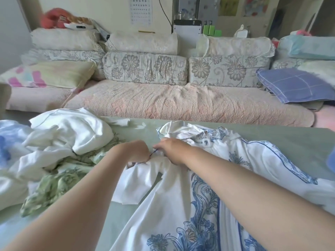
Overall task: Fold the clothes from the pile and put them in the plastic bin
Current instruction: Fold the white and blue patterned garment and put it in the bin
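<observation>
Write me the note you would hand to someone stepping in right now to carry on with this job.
Left hand: fingers curled, gripping bunched fabric of the white garment with blue print.
Right hand: pinching the same garment's edge, close beside the left.
That garment lies spread and crumpled on the green table, not yet folded.
The pile of white and green-patterned clothes sits to the left, unfolded.
No folded clothes are in view, and neither is the plastic bin.
Left to do: fold this garment, then the pile, and put everything in the bin.
</observation>
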Action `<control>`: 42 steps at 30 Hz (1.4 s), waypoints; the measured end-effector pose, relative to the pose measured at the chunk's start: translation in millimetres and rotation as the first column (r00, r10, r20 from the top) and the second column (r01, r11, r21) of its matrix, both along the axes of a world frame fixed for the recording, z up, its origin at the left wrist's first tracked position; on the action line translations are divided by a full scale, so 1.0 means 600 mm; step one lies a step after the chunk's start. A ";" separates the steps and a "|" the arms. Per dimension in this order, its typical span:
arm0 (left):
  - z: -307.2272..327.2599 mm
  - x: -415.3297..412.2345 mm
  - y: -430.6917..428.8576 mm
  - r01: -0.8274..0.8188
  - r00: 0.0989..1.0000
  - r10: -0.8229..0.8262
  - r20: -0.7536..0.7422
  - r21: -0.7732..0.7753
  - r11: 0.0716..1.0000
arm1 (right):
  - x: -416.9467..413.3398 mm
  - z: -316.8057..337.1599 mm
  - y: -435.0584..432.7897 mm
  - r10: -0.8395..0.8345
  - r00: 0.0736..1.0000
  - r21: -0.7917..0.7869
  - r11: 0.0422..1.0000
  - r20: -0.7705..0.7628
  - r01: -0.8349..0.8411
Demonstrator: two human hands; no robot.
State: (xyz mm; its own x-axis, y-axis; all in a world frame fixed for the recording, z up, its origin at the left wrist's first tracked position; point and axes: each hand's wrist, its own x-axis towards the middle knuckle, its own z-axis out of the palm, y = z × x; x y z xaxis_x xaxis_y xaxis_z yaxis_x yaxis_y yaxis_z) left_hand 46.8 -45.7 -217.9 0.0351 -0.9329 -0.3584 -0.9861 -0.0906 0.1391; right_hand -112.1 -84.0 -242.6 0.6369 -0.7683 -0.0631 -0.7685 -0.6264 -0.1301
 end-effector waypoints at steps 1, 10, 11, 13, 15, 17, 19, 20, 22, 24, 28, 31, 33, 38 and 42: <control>0.002 -0.001 0.003 0.004 0.998 -0.008 -0.059 -0.072 0.997 | 0.005 -0.001 0.000 -0.021 0.999 0.006 1.000 0.029 0.021; 0.049 0.056 0.038 0.009 0.968 -0.055 -0.244 -0.186 0.983 | 0.009 0.044 -0.003 -0.288 0.936 -0.039 0.953 0.200 0.302; 0.058 0.066 0.048 0.048 0.982 -0.055 -0.179 -0.046 0.998 | 0.008 0.050 -0.006 -0.323 0.913 -0.066 0.935 0.250 0.349; 0.074 0.079 0.070 0.066 0.996 -0.051 -0.070 0.231 0.971 | 0.005 0.062 -0.007 -0.397 0.850 -0.083 0.890 0.347 0.449; 0.080 0.091 0.072 -0.022 0.998 0.035 -0.046 0.250 0.968 | 0.002 0.071 -0.008 -0.463 0.786 -0.075 0.841 0.410 0.536; 0.090 0.107 0.062 -0.134 0.991 0.134 -0.030 0.006 0.991 | -0.001 0.072 -0.014 -0.494 0.737 -0.069 0.808 0.461 0.585; 0.093 0.133 0.045 -0.196 0.977 0.213 0.024 -0.294 0.935 | 0.002 0.067 -0.017 -0.480 0.733 -0.022 0.830 0.482 0.558; 0.092 0.145 0.040 -0.214 0.963 0.261 0.065 -0.403 0.890 | 0.006 0.064 -0.013 -0.463 0.752 0.020 0.857 0.469 0.515; 0.078 0.162 0.045 -0.335 0.916 0.400 0.023 -0.503 0.797 | 0.014 0.053 0.003 -0.441 0.808 0.144 0.896 0.390 0.419; 0.061 0.160 0.059 -0.386 0.875 0.482 0.042 -0.541 0.747 | 0.025 0.042 0.025 -0.413 0.853 0.201 0.909 0.321 0.365; 0.035 0.142 0.054 -0.066 0.966 0.227 0.127 -0.724 0.687 | 0.052 0.011 0.057 -0.339 0.884 0.237 0.933 0.321 0.272; 0.024 0.102 0.061 0.012 0.978 -0.117 -0.170 -0.522 0.853 | 0.062 -0.025 0.074 -0.196 0.968 0.209 0.965 0.159 0.161; 0.007 0.077 0.076 0.088 0.982 -0.113 -0.153 -0.163 0.983 | 0.055 -0.043 0.081 -0.155 0.988 0.117 0.981 -0.020 0.156; -0.009 0.091 0.092 0.051 0.969 -0.063 0.239 0.056 0.997 | 0.021 -0.042 0.100 -0.209 0.972 0.078 0.973 -0.102 0.218; 0.019 0.065 0.118 0.147 0.943 -0.128 0.306 -0.041 0.988 | -0.025 -0.012 0.143 -0.230 0.972 0.096 0.968 -0.048 0.233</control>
State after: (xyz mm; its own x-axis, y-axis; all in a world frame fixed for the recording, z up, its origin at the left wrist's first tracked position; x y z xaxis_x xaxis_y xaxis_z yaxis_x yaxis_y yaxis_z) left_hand 85.8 25.0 -206.7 0.0021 -0.9565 -0.2916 -0.9850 0.0484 -0.1657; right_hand -127.2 2.0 -249.9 0.4384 -0.8830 -0.1675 -0.8964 -0.4161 -0.1527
